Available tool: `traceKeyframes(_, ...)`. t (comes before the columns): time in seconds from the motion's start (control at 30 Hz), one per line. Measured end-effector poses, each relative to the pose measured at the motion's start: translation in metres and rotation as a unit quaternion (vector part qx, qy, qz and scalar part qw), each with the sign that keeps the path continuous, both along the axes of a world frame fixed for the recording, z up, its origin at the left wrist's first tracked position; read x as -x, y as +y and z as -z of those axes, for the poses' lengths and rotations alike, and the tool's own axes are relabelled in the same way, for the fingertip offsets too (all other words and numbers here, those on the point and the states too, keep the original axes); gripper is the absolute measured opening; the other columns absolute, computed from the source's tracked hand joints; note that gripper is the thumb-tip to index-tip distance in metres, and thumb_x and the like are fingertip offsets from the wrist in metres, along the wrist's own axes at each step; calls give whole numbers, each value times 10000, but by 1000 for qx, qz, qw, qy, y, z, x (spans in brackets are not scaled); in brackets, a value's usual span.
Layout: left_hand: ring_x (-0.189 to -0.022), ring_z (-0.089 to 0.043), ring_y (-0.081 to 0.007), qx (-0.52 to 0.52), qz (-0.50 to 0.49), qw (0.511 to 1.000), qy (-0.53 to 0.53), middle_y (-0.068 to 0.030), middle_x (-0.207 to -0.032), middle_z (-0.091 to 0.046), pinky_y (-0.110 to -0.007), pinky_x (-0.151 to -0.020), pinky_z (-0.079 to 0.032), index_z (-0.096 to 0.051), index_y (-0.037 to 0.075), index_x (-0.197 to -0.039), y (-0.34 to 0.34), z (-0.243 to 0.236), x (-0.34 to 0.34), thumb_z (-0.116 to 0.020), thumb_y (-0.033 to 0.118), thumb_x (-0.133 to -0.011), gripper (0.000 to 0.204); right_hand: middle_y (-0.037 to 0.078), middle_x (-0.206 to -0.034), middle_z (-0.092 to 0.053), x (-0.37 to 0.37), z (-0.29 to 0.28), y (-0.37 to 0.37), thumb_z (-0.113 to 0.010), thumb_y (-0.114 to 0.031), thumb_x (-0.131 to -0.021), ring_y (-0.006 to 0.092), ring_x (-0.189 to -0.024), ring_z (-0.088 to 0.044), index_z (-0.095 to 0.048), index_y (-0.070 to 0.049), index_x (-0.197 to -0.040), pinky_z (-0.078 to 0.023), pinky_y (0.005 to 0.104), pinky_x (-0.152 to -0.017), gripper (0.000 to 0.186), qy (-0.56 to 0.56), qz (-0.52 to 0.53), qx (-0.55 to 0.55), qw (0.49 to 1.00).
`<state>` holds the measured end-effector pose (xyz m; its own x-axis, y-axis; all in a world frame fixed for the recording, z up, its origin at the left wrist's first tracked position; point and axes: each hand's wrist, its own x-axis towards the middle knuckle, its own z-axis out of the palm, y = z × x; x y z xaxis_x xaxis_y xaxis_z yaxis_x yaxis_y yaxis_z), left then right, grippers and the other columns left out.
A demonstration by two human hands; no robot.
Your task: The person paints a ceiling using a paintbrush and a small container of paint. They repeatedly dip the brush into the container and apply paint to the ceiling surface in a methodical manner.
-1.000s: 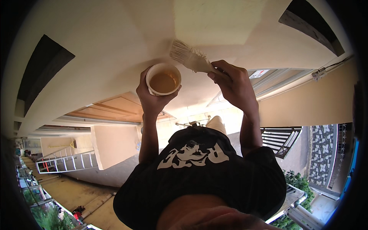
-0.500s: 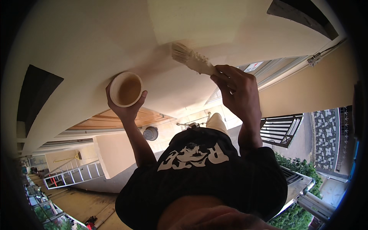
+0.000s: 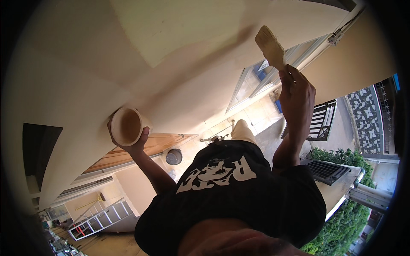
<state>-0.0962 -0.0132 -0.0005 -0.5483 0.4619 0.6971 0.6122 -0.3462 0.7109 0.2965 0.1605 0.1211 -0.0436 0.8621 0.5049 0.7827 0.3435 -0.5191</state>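
My left hand point(image 3: 136, 147) is wrapped round a round, pale tub point(image 3: 141, 128) with tan paint point(image 3: 130, 126) inside, tilted so its mouth shows. My right hand point(image 3: 300, 94) grips a paintbrush point(image 3: 271, 48) by the handle, its wide bristles pointing up and coated in beige. Those bristles are close to the wall point(image 3: 200, 79); whether they touch it I cannot tell. A paler, yellowish patch point(image 3: 158, 32) with a damp-looking dark edge spreads over the upper part of that beige wall.
A window point(image 3: 256, 79) lies below the brush, with a metal latch point(image 3: 335, 37) beyond it. A ladder point(image 3: 102, 217) leans at the lower left. Down on the floor stands a grey bucket point(image 3: 174, 156). A slatted black rack point(image 3: 322, 121) and green plants point(image 3: 341, 228) are at the right.
My right hand has swung the brush to the right and up along the wall. My left hand with the tub sits lower and slightly further left. The whole view has turned.
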Motion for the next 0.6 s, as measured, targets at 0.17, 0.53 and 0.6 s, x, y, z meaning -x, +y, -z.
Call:
traceKeyframes(0.17,-1019,-728,-282,0,24,999,28,-133,-1205,-672,-408,-914,-612,-538,16,-1335,3,-6,2,-987,362,-597,930,183,-950,-621,78,16,-44,-575,-77,-1012,375,-653,-680,-521,27,-1267,-558,455,-543,281,-36,-137,38,989)
traceKeyframes(0.53,-1088,-711,-341,-9,66,998,4,-178,-1219,-650,-518,-1008,-613,-460,-7,-1384,3,-7,3,-964,327,-665,939,133,-853,-694,77,4,-42,-690,-114,-965,352,-668,-679,-721,-44,-1206,-529,447,-594,252,22,-203,58,977)
traceKeyframes(0.6,-1094,-710,-339,-16,71,997,-2,-180,-1226,-646,-529,-1009,-614,-464,-10,-1379,2,-6,3,-961,332,-670,931,139,-875,-711,58,14,-12,-638,-121,-973,396,-738,-687,-735,-76,-1075,-536,495,-672,148,55,-153,45,986)
